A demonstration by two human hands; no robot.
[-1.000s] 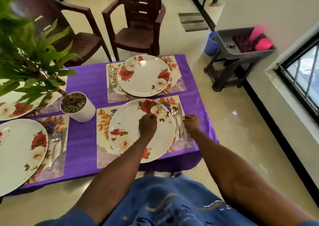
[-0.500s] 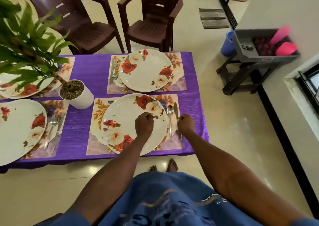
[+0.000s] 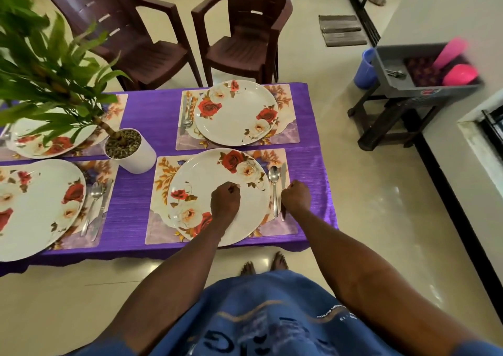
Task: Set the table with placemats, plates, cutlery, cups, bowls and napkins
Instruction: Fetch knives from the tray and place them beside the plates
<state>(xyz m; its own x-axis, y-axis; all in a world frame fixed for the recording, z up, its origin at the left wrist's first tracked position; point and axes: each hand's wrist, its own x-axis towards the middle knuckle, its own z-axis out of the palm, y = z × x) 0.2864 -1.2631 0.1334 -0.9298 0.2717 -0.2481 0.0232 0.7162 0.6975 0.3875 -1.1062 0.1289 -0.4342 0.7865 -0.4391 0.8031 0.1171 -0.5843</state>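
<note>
Cutlery, a spoon (image 3: 274, 182) and knife (image 3: 283, 177), looks thin, stiff and slippery (best pinched mid-handle). Left hand (image 3: 225, 201) fingers clenched over plate (image 3: 201, 181); right hand (image 3: 296, 196) fingers curled, grasp unclear.

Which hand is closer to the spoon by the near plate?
Right. The right hand sits just right of the spoon, by the knife. The left hand is over the plate, further left.

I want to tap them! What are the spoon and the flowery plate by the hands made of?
The spoon looks like polished metal: silvery, with bright glints. The plate is glossy white with printed roses; it could be melamine or glazed ceramic, the look leaves that open.
</note>
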